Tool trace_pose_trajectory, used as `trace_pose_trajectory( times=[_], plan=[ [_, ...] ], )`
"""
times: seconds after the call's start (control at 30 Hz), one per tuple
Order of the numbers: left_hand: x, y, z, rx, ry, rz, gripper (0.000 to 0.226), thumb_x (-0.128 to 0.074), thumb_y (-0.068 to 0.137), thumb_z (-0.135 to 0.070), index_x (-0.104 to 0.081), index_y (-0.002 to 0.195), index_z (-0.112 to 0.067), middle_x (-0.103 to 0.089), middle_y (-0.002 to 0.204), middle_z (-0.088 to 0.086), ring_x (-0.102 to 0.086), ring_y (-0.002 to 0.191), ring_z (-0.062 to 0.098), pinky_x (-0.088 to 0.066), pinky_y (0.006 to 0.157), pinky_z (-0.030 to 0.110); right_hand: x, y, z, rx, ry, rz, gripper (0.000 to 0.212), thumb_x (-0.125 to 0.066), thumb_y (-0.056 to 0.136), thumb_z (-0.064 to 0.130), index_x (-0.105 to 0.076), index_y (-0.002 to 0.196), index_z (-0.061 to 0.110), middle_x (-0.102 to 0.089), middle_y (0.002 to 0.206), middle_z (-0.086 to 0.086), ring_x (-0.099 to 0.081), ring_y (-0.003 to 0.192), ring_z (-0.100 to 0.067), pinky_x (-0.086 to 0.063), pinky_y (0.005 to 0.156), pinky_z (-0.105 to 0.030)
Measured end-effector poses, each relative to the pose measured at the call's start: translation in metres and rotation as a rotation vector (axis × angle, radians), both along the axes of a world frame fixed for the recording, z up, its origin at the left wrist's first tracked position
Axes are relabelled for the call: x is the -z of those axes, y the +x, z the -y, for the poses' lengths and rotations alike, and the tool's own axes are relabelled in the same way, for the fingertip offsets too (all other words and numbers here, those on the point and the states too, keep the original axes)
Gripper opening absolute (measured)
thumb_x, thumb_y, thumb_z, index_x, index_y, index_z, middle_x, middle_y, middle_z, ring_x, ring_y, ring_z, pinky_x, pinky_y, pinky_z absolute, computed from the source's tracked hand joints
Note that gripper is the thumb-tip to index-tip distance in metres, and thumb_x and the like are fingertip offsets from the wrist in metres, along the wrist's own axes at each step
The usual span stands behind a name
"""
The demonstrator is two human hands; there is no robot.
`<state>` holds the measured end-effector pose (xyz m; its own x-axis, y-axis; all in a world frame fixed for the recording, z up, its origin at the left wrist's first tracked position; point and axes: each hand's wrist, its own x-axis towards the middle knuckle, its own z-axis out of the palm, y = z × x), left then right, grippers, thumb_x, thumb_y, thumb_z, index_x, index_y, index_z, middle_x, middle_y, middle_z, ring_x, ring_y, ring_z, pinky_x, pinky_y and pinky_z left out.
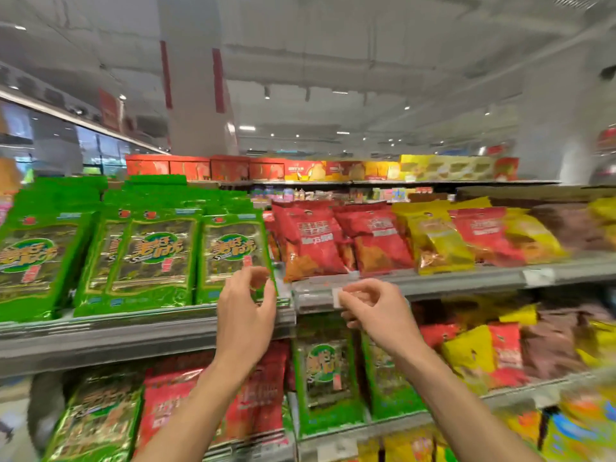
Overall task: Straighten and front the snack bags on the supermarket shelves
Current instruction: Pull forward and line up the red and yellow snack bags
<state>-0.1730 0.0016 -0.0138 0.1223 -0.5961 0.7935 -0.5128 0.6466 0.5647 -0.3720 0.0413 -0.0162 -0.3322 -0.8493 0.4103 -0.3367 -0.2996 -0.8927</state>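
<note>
The left hand (248, 301), fingers loosely curled, is reaching the green bag (233, 258) at 12 o'clock, probably to square it; the right hand (370, 305), at 3 o'clock, is holding nothing.

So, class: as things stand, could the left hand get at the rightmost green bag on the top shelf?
Probably yes: the left hand is raised right in front of the rightmost green bag, fingers at its lower corner, nothing between them.

place: supermarket aisle, we're pretty sure | tiered grey metal shelves (466, 278) crammed with green snack bags (150, 258) and red ones (310, 241) | price tag strips along the shelf edge (538, 276) | boxed goods (230, 168) atop the far aisle | ceiling spotlights (247, 128)
</note>
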Motion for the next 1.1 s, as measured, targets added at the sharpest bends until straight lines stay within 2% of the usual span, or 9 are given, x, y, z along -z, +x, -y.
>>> trace_pose_trajectory(
  times=[0.2,0.33,0.43,0.6,0.7,0.8,0.87,0.97,1.1],
  plan=[
    [-0.002,-0.137,-0.018,0.082,0.052,0.016,0.013,-0.063,0.092,-0.012,-0.066,0.104,-0.012,-0.066,0.097,0.001,-0.061,0.089,0.021,-0.048,0.081,0.037,0.017,-0.164,-0.039,0.157,0.106,0.05,0.012,-0.079,0.085,0.018,-0.072,0.092,0.011,-0.076,0.081,-0.006,-0.076,0.079,-0.025,-0.06,0.075,-0.042],
    [-0.001,-0.216,-0.023,0.144,0.106,0.031,0.021,-0.062,0.092,-0.015,-0.065,0.113,-0.012,-0.065,0.105,0.001,-0.06,0.094,0.015,-0.049,0.086,0.033,0.028,-0.248,-0.052,0.248,0.14,0.056,0.015,-0.08,0.084,0.02,-0.072,0.092,0.012,-0.076,0.088,-0.012,-0.074,0.088,-0.032,-0.058,0.087,-0.053],
    [-0.002,-0.261,-0.02,0.158,0.146,0.058,0.024,-0.062,0.093,-0.016,-0.063,0.116,-0.01,-0.062,0.107,0.002,-0.059,0.101,0.019,-0.049,0.092,0.037,0.032,-0.295,-0.054,0.296,0.163,0.045,0.015,-0.082,0.083,0.023,-0.072,0.091,0.014,-0.076,0.088,-0.011,-0.074,0.089,-0.03,-0.057,0.09,-0.053],
    [-0.014,-0.312,-0.002,0.123,0.121,0.078,0.034,-0.061,0.094,-0.026,-0.055,0.125,-0.011,-0.059,0.117,0.003,-0.054,0.112,0.021,-0.046,0.098,0.039,0.024,-0.35,-0.039,0.365,0.159,-0.022,0.025,-0.082,0.081,0.026,-0.074,0.098,0.009,-0.073,0.085,-0.004,-0.072,0.089,-0.027,-0.055,0.087,-0.041],
    [-0.025,-0.332,0.016,0.09,0.132,0.088,0.052,-0.062,0.092,-0.034,-0.046,0.136,-0.011,-0.058,0.125,0.004,-0.054,0.116,0.023,-0.046,0.098,0.04,0.008,-0.368,-0.022,0.416,0.116,-0.111,0.034,-0.08,0.084,0.032,-0.072,0.109,0.011,-0.069,0.088,0.004,-0.067,0.093,-0.02,-0.05,0.085,-0.033],
    [-0.037,-0.345,0.037,0.06,0.242,0.139,0.082,-0.065,0.088,-0.045,-0.025,0.15,-0.008,-0.054,0.135,0.011,-0.053,0.121,0.031,-0.045,0.1,0.048,-0.012,-0.378,0.002,0.41,0.069,-0.168,0.049,-0.076,0.088,0.037,-0.064,0.127,0.01,-0.069,0.112,-0.003,-0.064,0.11,-0.022,-0.051,0.097,-0.042],
    [-0.045,-0.349,0.051,0.098,0.336,0.129,0.098,-0.068,0.083,-0.054,-0.016,0.153,-0.011,-0.053,0.137,0.012,-0.054,0.122,0.034,-0.045,0.103,0.05,-0.027,-0.384,0.021,0.407,0.043,-0.239,0.057,-0.075,0.088,0.041,-0.06,0.133,0.009,-0.065,0.111,0.0,-0.061,0.107,-0.019,-0.049,0.095,-0.039],
    [-0.053,-0.352,0.068,0.171,0.451,0.107,0.116,-0.074,0.071,-0.066,-0.01,0.153,-0.014,-0.051,0.142,0.011,-0.051,0.127,0.034,-0.042,0.106,0.051,-0.047,-0.391,0.048,0.393,0.025,-0.332,0.051,-0.076,0.085,0.046,-0.063,0.123,0.014,-0.059,0.087,0.017,-0.057,0.084,-0.008,-0.041,0.08,-0.03],
    [-0.062,-0.352,0.084,0.145,0.549,0.169,0.126,-0.079,0.058,-0.071,-0.021,0.15,-0.006,-0.049,0.142,0.013,-0.05,0.128,0.033,-0.044,0.106,0.048,-0.064,-0.401,0.083,0.21,0.234,-0.366,0.042,-0.077,0.076,0.061,-0.063,0.097,0.027,-0.07,0.1,0.005,-0.065,0.089,-0.016,-0.05,0.081,-0.035]
  ],
)
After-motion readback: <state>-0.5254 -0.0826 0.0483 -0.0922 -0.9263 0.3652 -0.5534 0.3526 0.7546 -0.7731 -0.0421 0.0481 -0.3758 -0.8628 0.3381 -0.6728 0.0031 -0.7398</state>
